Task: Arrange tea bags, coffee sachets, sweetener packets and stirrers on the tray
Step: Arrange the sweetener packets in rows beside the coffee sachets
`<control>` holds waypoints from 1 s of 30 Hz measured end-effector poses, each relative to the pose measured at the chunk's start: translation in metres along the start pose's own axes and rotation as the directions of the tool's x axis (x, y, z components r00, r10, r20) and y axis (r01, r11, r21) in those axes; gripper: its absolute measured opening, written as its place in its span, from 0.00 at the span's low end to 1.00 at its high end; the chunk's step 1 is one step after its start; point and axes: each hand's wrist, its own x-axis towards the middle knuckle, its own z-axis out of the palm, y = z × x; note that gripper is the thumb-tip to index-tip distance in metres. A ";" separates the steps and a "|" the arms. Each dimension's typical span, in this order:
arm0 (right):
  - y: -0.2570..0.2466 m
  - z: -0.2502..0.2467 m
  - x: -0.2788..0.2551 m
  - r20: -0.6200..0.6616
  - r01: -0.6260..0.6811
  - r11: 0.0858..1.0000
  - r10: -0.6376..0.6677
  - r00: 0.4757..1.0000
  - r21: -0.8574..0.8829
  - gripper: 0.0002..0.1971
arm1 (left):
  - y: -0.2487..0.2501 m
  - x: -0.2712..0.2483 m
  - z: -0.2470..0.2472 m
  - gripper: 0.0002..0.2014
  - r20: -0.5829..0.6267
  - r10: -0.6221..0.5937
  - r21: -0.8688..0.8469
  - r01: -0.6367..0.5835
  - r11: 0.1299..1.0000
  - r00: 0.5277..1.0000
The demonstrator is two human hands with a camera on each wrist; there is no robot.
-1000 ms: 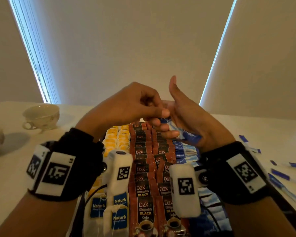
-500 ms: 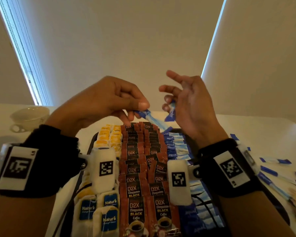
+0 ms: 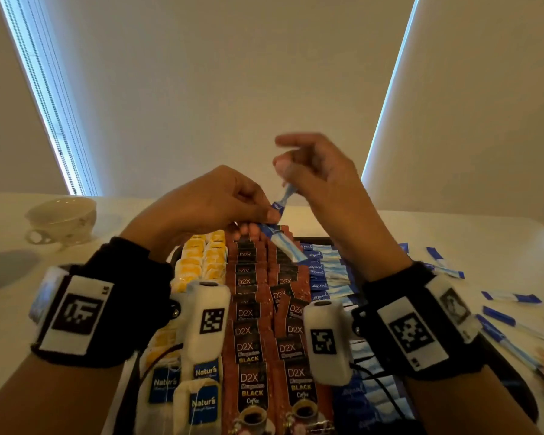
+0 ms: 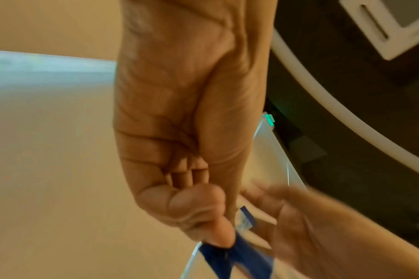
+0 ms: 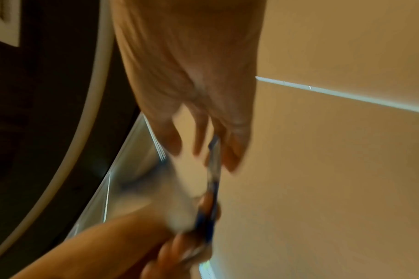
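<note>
On the desk (image 3: 390, 224) sits a dark tray (image 3: 311, 239) — tea bags (image 3: 201, 403) left, coffee sachets (image 3: 252, 387) centre, sweetener packets (image 3: 324, 268) right. More packets lie loose on the desk to the right; a teacup (image 3: 60, 219) stands far left. Above the tray, left hand (image 3: 201, 205) pinches one sweetener stick (image 3: 283, 243) between thumb and fingers (image 4: 198, 213). Right hand (image 3: 324, 183) pinches a second stick (image 3: 285, 196) — other fingers spread, blurred.
</note>
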 end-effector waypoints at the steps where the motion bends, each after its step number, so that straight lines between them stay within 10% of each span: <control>1: 0.004 -0.005 -0.001 0.054 -0.037 0.995 0.042 0.998 -0.091 0.08 | -0.001 0.000 -0.003 0.09 -0.036 0.013 0.034 -0.011 0.999 0.999; 15: 0.000 -0.009 -0.005 -0.020 -0.346 0.921 0.355 0.935 0.178 0.04 | -0.001 -0.003 -0.016 0.04 -0.233 0.130 0.063 -0.119 0.991 0.964; 30: 0.000 0.010 -0.006 0.056 -0.407 0.519 0.564 0.824 0.752 0.04 | -0.005 0.005 -0.008 0.07 -0.429 0.201 -0.193 -0.307 0.932 0.881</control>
